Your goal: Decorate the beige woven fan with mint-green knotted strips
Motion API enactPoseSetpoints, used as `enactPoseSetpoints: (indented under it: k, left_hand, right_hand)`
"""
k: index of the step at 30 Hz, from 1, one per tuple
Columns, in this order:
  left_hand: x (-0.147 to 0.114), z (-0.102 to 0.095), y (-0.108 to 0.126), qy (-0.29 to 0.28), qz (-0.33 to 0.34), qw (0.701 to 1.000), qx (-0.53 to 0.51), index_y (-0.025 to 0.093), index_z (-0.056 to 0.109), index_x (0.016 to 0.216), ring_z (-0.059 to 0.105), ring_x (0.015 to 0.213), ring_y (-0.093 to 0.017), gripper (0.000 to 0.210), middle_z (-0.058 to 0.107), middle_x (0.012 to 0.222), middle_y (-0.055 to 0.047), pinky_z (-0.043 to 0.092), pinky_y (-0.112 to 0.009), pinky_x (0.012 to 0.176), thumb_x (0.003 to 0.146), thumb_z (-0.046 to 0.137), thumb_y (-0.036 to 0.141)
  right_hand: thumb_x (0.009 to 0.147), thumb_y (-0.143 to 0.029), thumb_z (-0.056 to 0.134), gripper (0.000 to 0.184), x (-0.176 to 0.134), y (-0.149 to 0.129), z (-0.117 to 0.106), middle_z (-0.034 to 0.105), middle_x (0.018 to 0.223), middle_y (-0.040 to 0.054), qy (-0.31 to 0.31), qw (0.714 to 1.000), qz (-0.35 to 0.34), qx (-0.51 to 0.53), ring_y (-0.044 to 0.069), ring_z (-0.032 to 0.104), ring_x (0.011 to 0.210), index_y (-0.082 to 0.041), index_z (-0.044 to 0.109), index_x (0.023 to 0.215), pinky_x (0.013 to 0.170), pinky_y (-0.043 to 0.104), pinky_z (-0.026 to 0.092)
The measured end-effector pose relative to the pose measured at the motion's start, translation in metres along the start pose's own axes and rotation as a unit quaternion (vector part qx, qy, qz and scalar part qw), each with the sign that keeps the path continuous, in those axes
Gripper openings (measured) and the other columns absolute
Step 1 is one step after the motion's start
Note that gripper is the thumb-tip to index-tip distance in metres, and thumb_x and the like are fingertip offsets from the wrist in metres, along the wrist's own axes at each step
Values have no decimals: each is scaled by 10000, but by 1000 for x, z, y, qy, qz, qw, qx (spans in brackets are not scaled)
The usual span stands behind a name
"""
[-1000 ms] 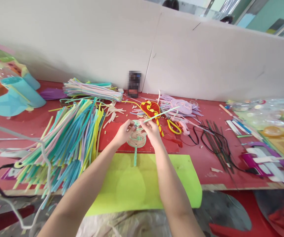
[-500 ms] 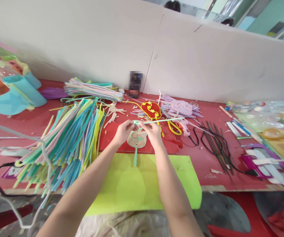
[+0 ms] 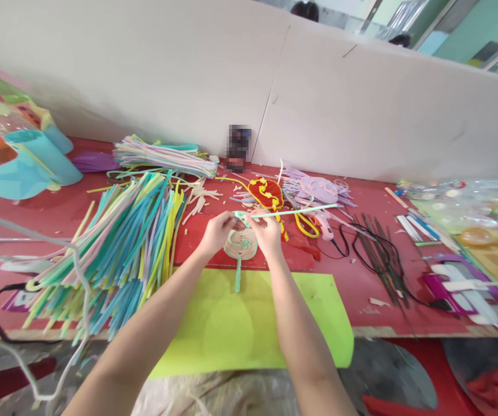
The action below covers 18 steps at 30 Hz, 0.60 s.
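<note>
Between my fingertips is a mint-green pipe cleaner, its near end bent into a small coil and its straight end reaching out to the right. My left hand pinches the coiled end. On the straight part, close to the coil, my right hand is closed. Just below both hands lies a round fan shape of pale pink and mint pipe cleaners, with a mint handle pointing toward me. My fingers partly cover its upper edge. It rests on a red board.
Bundled coloured pipe cleaners lie to the left. Behind my hands are a red-and-yellow fan, yellow-handled scissors and a pink glue gun. A yellow-green sheet hangs over the table's front edge. Dark sticks and a cord lie right.
The straight end of the mint pipe cleaner has shifted right and slightly up. Both hands stay almost in place, still pinching it.
</note>
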<state>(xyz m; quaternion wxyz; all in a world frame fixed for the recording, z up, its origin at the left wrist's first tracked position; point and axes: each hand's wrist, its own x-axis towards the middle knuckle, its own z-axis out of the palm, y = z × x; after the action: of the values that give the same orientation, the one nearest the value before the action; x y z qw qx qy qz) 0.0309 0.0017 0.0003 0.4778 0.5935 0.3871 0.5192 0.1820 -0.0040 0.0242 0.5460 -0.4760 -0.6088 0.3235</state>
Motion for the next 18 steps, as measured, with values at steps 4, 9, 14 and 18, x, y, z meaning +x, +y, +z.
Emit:
enactPoseSetpoints:
  k: [4,9,14,18]
  left_hand:
    - [0,1,-1,-3,2,1000,-2,162,588,837,662,731,-165,178,685,785,-52,539,-335,754,869,474,294]
    - [-1,-1,2,-7,5,999,37,168,601,825,660,738,-165,188,684,779,-47,532,-325,762,872,462,285]
    - [-1,-3,3,-20,6,998,66,174,612,823,660,740,-163,198,682,778,-41,523,-309,758,874,439,256]
    - [-2,-3,4,-20,1,997,71,176,600,804,670,750,-168,193,690,781,-40,520,-298,747,874,437,253]
  right_hand:
    - [786,-417,623,213,-3,-2,4,681,1036,65,-19,999,1,47,201,638,970,-217,642,857,824,309,520]
    - [782,-437,627,254,-4,-2,6,709,972,72,-16,999,31,23,208,663,925,-204,649,880,835,321,521]
    - [800,-432,609,241,-4,-2,6,698,1021,74,-27,999,20,34,208,650,968,-208,643,883,824,312,529]
    - [781,-419,635,242,-4,0,7,708,958,74,-11,999,26,33,209,658,940,-198,639,880,820,317,531]
